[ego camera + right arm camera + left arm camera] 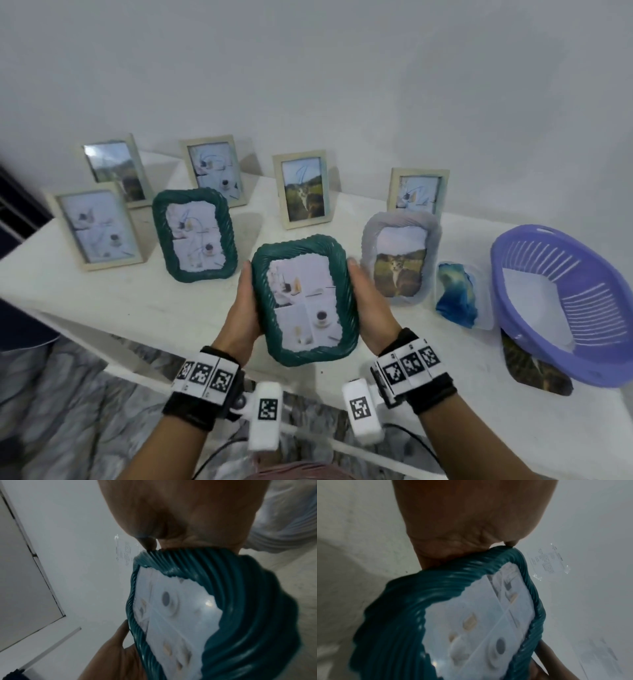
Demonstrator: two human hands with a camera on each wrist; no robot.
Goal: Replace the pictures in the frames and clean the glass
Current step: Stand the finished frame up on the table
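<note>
I hold a dark green ribbed picture frame (305,298) above the white table (144,301), glass facing me, with a pale collage picture of cups inside. My left hand (241,308) grips its left edge and my right hand (368,301) grips its right edge; the fingers go behind the frame and are hidden. The left wrist view shows the frame (399,615) under my left hand (471,520); the right wrist view shows the frame (240,601) under my right hand (180,513). A second green frame (195,234) stands to the left.
Several cream frames (97,226) stand along the wall. A grey ribbed frame with a cat picture (399,257) stands at the right, beside a blue cloth in a clear tub (457,298). A purple basket (565,301) rests partly on a loose cat picture (534,370).
</note>
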